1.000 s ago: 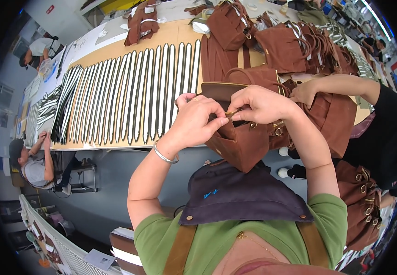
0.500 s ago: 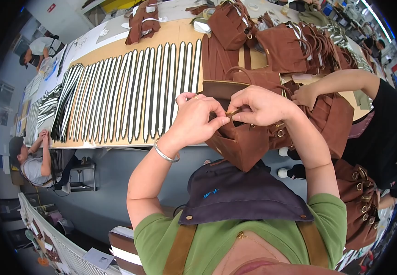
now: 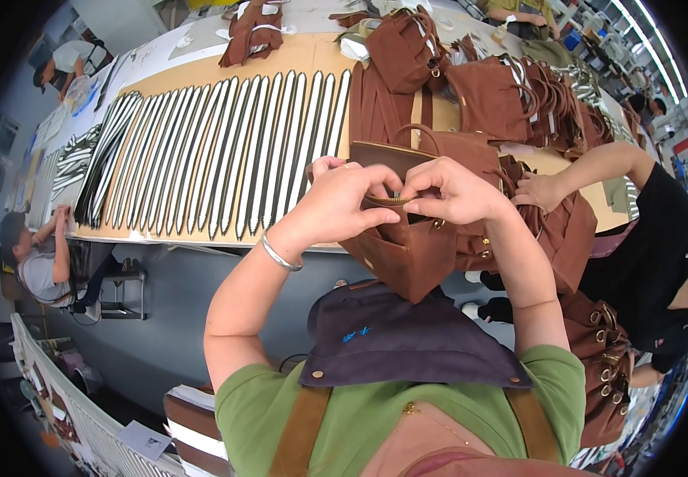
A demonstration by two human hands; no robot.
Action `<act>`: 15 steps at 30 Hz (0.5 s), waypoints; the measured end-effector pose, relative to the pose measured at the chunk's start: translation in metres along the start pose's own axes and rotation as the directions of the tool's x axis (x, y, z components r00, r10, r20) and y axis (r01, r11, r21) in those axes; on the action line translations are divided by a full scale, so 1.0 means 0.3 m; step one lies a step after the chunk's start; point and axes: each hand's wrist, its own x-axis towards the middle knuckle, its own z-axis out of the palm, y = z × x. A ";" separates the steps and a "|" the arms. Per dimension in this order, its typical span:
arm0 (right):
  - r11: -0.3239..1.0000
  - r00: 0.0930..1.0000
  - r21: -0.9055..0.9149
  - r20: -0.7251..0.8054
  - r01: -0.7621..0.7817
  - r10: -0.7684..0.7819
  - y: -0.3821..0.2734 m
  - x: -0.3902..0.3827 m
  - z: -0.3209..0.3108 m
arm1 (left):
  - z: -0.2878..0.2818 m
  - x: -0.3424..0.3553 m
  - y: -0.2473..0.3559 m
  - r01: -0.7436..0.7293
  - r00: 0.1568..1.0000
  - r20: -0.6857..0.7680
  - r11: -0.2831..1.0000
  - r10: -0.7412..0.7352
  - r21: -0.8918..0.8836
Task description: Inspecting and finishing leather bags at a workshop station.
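Note:
A brown leather bag (image 3: pixel 410 266) hangs at the table's near edge, its upper flap standing up behind my hands. Along its opening runs a brass-toothed zipper (image 3: pixel 396 200). My left hand (image 3: pixel 344 199), a silver bangle at its wrist, pinches the zipper from the left. From the right, my right hand (image 3: pixel 451 191) grips it between thumb and fingers. The two sets of fingertips are close together, with a short stretch of teeth showing between them. The inside of the bag is mostly hidden by my hands.
Rows of black-and-white strips (image 3: pixel 225 159) cover the table to the left. More brown bags (image 3: pixel 491 99) are piled at the back right. A co-worker's arm (image 3: pixel 590 175) reaches over brown pieces close by on the right. Another person (image 3: pixel 46 262) sits at far left.
My fingertips have moved slightly apart, and more of the zipper teeth shows between them. The bag has shifted slightly left and its flap stands more open. The view has drifted a little.

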 end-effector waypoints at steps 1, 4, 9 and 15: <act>1.000 1.000 -0.002 0.005 -0.001 0.001 -0.003 0.000 0.001 | 0.005 0.001 0.000 -0.043 0.999 0.006 0.996 0.043 0.075; 0.999 0.999 -0.009 0.007 -0.034 0.034 -0.013 0.001 0.002 | 0.011 0.003 -0.005 -0.027 0.999 0.033 0.996 0.024 0.088; 0.984 0.988 -0.092 -0.009 -0.154 0.154 -0.046 -0.004 0.001 | 0.035 0.003 -0.007 -0.075 0.997 0.007 0.989 0.075 0.129; 0.927 0.928 -0.303 -0.227 0.220 -0.294 -0.037 -0.071 0.013 | 0.030 -0.003 -0.031 -0.107 0.993 -0.047 0.991 0.111 0.078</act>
